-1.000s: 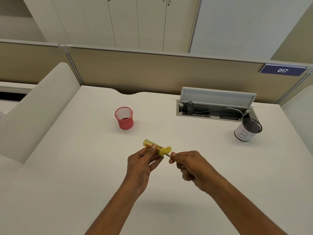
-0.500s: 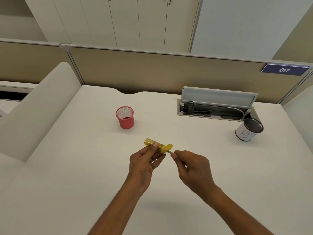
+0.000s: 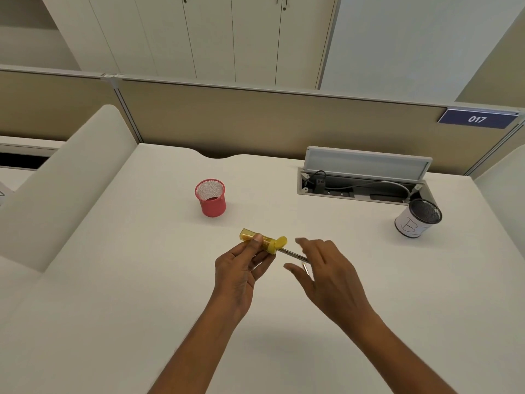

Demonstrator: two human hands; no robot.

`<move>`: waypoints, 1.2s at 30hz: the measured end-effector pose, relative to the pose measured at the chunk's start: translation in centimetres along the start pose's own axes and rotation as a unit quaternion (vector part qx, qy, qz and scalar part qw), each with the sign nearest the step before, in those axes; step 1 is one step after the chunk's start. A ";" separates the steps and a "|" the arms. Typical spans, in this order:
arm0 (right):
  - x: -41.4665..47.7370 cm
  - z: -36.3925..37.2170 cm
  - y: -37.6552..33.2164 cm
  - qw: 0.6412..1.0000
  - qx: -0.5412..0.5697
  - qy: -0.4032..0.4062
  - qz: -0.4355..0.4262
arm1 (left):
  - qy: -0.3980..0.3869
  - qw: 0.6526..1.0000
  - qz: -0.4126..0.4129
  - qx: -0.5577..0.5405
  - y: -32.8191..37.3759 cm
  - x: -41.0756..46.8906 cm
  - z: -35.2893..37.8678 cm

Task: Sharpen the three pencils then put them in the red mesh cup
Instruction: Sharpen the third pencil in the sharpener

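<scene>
Above the worktop (image 3: 136,280), the left hand (image 3: 238,271) keeps a closed grip on a yellow sharpener (image 3: 270,243) with one pencil (image 3: 294,254) in it, the right hand (image 3: 329,275) has a slack, spread grip by the pencil's free end, and the red mesh cup (image 3: 210,199), well apart, looks empty, so most work remains.

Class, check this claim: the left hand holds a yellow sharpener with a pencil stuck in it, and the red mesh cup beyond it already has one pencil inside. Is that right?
Not quite. The head view shows the red mesh cup with no pencil in it. The rest holds: the left hand grips the yellow sharpener with a pencil stuck in it.
</scene>
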State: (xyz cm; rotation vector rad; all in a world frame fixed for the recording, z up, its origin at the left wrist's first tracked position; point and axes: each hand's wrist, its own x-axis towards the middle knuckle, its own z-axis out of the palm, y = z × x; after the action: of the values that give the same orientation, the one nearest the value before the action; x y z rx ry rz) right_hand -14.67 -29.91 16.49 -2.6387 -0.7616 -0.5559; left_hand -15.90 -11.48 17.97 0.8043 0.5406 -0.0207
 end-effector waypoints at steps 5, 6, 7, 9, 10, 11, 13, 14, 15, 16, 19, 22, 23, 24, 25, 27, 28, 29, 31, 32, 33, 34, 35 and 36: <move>-0.2 0.7 -0.2 0.996 -0.065 0.040 -0.050 | 0.001 1.000 -0.009 0.006 -0.2 -0.2 0.1; -0.1 0.6 -0.7 1.000 0.003 0.031 -0.003 | -0.001 1.000 -0.008 0.008 -0.2 -0.2 0.1; 0.2 0.3 -1.4 0.993 0.096 0.019 0.068 | -0.004 1.000 -0.007 0.011 -0.2 -0.2 0.0; 1.0 -0.5 -2.5 0.921 0.301 -0.030 0.246 | -0.017 1.000 -0.004 0.018 -0.1 -0.2 -0.3; 1.6 -1.1 -2.8 0.858 0.381 -0.065 0.340 | -0.023 0.999 -0.001 0.024 -0.2 -0.2 -0.5; 2.1 -1.8 -2.9 0.778 0.448 -0.104 0.429 | -0.026 0.999 0.001 0.033 -0.2 -0.3 -0.6; 2.7 -2.8 -2.5 0.611 0.547 -0.181 0.542 | -0.028 0.999 0.003 0.047 -0.3 -0.3 -1.0; 2.9 -3.1 -2.2 0.563 0.570 -0.205 0.562 | -0.028 0.998 0.003 0.048 -0.4 -0.3 -1.1; 2.8 -3.2 -2.1 0.559 0.574 -0.219 0.557 | -0.029 0.998 0.005 0.047 -0.4 -0.3 -1.1; 2.7 -3.0 -2.0 0.593 0.560 -0.224 0.534 | -0.028 0.999 0.006 0.045 -0.4 -0.3 -1.1; 1.8 -1.7 -2.3 0.838 0.399 -0.143 0.342 | -0.023 0.999 0.005 0.025 -0.2 -0.1 -0.9; 0.5 -0.1 -1.5 0.994 0.079 -0.021 0.075 | -0.017 1.000 -0.005 -0.011 0.2 0.2 -0.6; 0.2 0.2 -1.0 1.000 -0.007 -0.003 0.012 | -0.015 1.000 -0.006 -0.014 0.2 0.3 -0.5; 0.1 0.6 -0.7 0.997 -0.065 0.015 -0.035 | -0.014 1.000 -0.008 -0.011 0.2 0.3 -0.4; 0.2 0.7 -0.5 0.992 -0.100 0.031 -0.066 | -0.013 1.000 -0.009 -0.006 0.2 0.4 -0.3; 0.3 0.8 -0.4 0.988 -0.120 0.054 -0.083 | -0.015 1.000 -0.013 0.005 0.1 0.4 -0.3; 0.3 0.9 -0.4 0.991 -0.102 0.058 -0.070 | -0.018 1.000 -0.015 0.007 0.0 0.4 -0.3; 0.3 0.9 -0.6 0.996 -0.055 0.053 -0.038 | -0.023 1.000 -0.015 0.009 0.0 0.4 -0.4; 0.5 0.6 -1.8 0.989 0.116 0.019 0.091 | -0.034 0.999 -0.012 0.020 0.0 0.5 -0.6; 0.8 0.3 -2.5 0.959 0.221 -0.012 0.178 | -0.040 0.999 -0.010 0.027 0.0 0.6 -0.8; 1.3 -0.1 -3.0 0.904 0.325 -0.047 0.273 | -0.045 0.998 -0.007 0.035 0.1 0.6 -0.9; 1.8 -0.8 -3.1 0.823 0.418 -0.088 0.373 | -0.049 0.998 -0.005 0.041 0.1 0.7 -1.0; 2.3 -1.4 -3.1 0.723 0.497 -0.136 0.461 | -0.052 0.998 -0.004 0.046 0.1 0.6 -1.0; 2.7 -2.0 -2.8 0.623 0.554 -0.183 0.520 | -0.053 0.997 -0.003 0.051 0.1 0.6 -1.0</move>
State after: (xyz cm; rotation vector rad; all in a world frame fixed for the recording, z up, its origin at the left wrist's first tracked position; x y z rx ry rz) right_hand -14.71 -27.38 20.02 -1.4864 0.3977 0.6397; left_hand -15.83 -10.59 17.18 0.8952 0.4447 -0.0967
